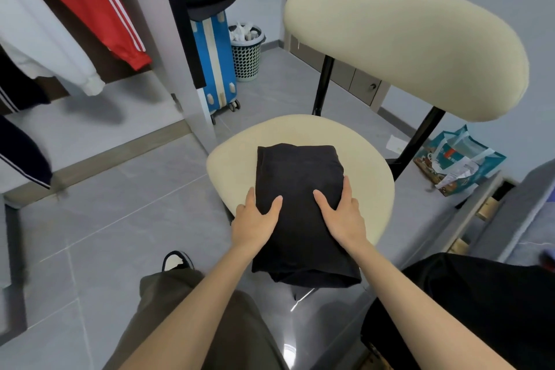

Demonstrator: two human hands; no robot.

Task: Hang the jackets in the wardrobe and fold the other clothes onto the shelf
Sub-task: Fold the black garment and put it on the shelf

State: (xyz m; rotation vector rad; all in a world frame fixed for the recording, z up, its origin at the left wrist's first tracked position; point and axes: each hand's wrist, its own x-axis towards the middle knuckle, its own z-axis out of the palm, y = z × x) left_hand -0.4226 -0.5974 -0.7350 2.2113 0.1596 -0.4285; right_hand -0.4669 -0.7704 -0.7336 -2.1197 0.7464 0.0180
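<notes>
Holding the folded black garment (297,177) by its sides, we have our left hand (255,216) and right hand (342,215) each with the thumb on top and fingers curled over the edge. It lies on the chair (372,165) at centre frame, its near end hanging off the seat. At upper left a red jacket (90,3) and a white top (45,39) already hang. This piece looks folded; moving it to the shelf (99,120) at left remains, we judge.
</notes>
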